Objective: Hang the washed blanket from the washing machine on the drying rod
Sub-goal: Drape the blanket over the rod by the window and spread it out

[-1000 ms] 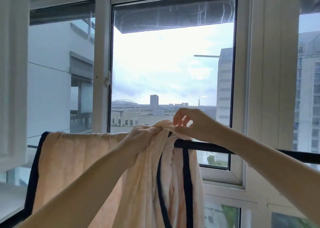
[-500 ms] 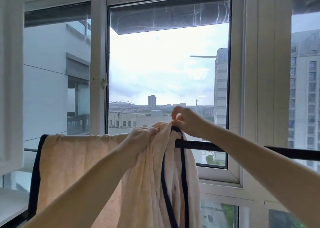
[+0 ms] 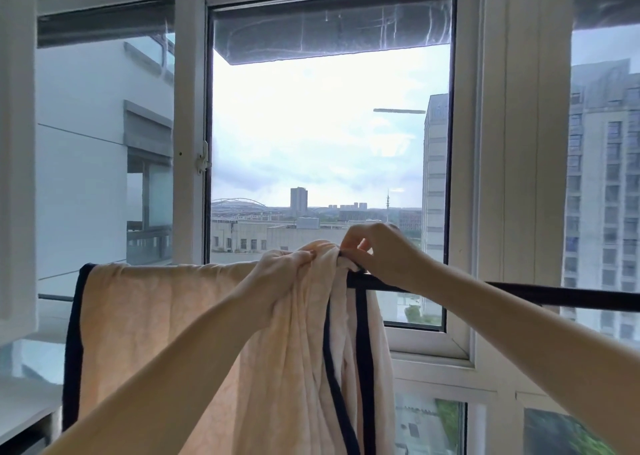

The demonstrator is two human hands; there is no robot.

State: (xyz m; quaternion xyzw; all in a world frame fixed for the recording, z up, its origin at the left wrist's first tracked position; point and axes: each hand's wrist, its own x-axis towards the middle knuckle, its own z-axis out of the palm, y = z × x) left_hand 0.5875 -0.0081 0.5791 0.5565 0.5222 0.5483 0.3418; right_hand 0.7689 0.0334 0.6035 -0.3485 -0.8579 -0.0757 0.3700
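A peach blanket (image 3: pixel 149 319) with dark navy trim hangs over a black drying rod (image 3: pixel 554 295) that runs across the window. Its left part lies spread flat over the rod; its right part is bunched into folds that hang down. My left hand (image 3: pixel 280 274) grips the bunched cloth at the top of the rod. My right hand (image 3: pixel 377 250) pinches the navy-trimmed edge of the blanket just right of the bunch, above the rod. The rod's right stretch is bare.
White window frames (image 3: pixel 498 177) stand right behind the rod, with an open pane in the middle and city buildings beyond. A white ledge (image 3: pixel 24 402) sits at the lower left.
My right hand has shifted slightly right and now pinches the trimmed edge lower, near the rod. My left hand keeps its grip on the bunched cloth.
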